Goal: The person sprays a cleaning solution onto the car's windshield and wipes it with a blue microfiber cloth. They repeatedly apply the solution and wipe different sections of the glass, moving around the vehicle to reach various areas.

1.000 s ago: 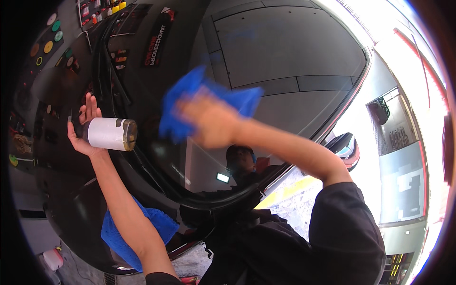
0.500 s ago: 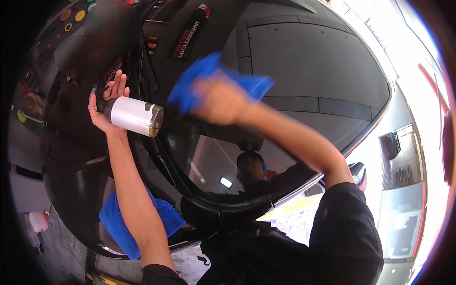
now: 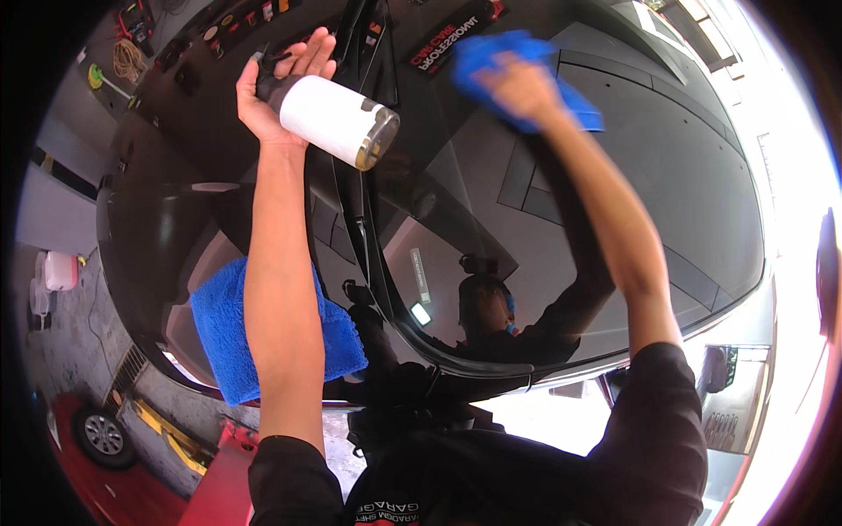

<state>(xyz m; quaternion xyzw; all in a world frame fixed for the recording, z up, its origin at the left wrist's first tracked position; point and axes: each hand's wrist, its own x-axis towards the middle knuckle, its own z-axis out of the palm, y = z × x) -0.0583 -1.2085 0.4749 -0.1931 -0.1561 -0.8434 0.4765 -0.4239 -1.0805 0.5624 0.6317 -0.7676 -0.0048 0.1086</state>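
The left grip [image 3: 274,110] is holding a white-labelled spray bottle [image 3: 326,118], which is projecting rightward from it; the right grip [image 3: 524,89] is holding a blue cloth [image 3: 484,54] directly underneath, over the windshield [image 3: 460,188].

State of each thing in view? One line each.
White-labelled, dark-necked cylindrical bottle: tilted, neck in left hand
Blue fabric cloth: rumpled, under right hand; both blurred
Blue plush towel: lying on dark glossy bodywork, partly hidden by left forearm
Dark curved car glass: reflective; can't tell wet or dry
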